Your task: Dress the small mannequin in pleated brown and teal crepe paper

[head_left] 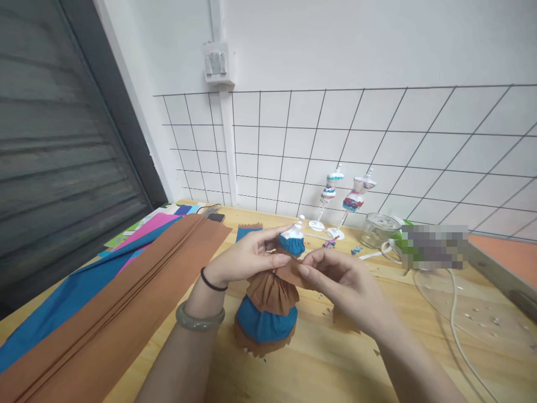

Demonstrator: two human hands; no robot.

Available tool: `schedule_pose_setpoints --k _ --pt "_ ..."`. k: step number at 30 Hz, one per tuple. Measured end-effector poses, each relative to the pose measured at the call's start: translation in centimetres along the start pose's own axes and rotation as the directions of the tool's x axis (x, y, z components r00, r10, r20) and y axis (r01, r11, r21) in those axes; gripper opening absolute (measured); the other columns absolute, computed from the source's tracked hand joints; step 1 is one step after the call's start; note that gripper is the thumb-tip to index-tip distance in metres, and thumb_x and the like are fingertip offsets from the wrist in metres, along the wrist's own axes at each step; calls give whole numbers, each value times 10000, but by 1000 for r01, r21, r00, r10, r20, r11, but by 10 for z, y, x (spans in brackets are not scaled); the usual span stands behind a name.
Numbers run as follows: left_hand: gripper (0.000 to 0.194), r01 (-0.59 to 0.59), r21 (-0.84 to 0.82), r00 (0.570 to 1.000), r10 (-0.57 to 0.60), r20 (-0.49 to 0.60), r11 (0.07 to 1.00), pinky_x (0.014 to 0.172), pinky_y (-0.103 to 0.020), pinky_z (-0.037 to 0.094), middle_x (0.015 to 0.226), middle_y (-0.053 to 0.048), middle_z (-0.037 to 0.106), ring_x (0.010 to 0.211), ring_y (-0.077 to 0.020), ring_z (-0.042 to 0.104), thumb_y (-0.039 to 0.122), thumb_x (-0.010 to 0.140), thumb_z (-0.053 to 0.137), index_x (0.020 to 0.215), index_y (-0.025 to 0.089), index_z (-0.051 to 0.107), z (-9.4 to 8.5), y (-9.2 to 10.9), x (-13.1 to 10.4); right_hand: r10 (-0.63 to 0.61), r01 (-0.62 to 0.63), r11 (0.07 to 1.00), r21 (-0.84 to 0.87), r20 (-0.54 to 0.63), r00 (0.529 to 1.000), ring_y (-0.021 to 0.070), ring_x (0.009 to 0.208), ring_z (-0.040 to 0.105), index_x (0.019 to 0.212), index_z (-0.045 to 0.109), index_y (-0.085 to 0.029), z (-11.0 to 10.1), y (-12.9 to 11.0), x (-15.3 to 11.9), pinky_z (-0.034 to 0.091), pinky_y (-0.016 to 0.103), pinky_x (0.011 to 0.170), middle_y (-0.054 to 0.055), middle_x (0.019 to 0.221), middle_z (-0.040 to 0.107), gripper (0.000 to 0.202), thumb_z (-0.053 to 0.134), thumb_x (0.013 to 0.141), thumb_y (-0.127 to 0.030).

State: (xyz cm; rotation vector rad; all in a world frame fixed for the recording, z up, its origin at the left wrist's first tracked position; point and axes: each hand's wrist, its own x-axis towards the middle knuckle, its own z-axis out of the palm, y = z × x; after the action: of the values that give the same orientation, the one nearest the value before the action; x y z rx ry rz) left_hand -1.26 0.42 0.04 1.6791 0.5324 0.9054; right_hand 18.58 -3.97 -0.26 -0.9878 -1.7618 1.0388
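Observation:
A small white dress form (296,228) has a gathered blue top (292,245) and a layered skirt, with brown ruffles (272,294) over a blue layer (267,322) and a brown hem. My left hand (249,254) is wrapped round its waist, the thumb pressing on brown material there. With thumb and fingertips together, my right hand (335,277) pinches a brown strip (292,271) beside the waist, just right of my left thumb. The fingers of my left hand behind the form are partly hidden.
Long brown (138,296) and blue (62,302) sheets lie at the left of the wooden table (327,364). Two small dress forms (329,193) (356,196) stand behind, near a glass jar (380,229). A white cable (455,319) runs along the right.

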Motion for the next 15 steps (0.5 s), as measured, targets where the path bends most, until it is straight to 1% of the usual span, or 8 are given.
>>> schedule_pose_setpoints --k 4,7,10,13,15 --pt "546 -3 -17 1000 2 -21 1000 1061 -388 370 1357 -87 529 1264 -254 466 213 777 676 1299 252 521 0 0 0 -79 79 992 -99 2 997 153 732 616 789 604 -191 0 -5 -2 517 270 646 31 796 657 179 579 854 -356" --pt "585 28 -35 999 -29 -33 999 1035 -392 399 1351 -93 533 1265 -261 463 219 764 691 1316 250 499 0 -2 0 -131 135 981 -139 32 991 151 738 623 816 613 -196 2 -6 -3 517 267 660 26 800 669 142 556 873 -313" --pt "642 55 -53 998 -58 -38 997 986 -387 446 1343 -95 536 1271 -263 452 209 747 708 1339 259 464 0 -4 -1 -139 140 977 -160 18 990 147 723 619 822 631 -202 3 -6 -3 507 260 644 18 778 675 144 548 880 -304" --pt "650 43 -55 999 -45 -29 998 962 -371 465 1330 -89 545 1253 -252 466 195 744 711 1339 270 460 0 -6 -2 -155 145 965 -220 -29 987 138 682 603 799 650 -208 4 -5 -2 488 253 623 6 739 668 152 557 877 -299" --pt "648 35 -60 999 -36 -24 998 963 -371 464 1316 -90 554 1243 -250 473 192 749 707 1342 269 457 1 -7 -2 -186 175 954 -244 -24 982 137 672 598 808 664 -210 4 -6 -2 482 253 615 5 726 659 161 547 883 -290"
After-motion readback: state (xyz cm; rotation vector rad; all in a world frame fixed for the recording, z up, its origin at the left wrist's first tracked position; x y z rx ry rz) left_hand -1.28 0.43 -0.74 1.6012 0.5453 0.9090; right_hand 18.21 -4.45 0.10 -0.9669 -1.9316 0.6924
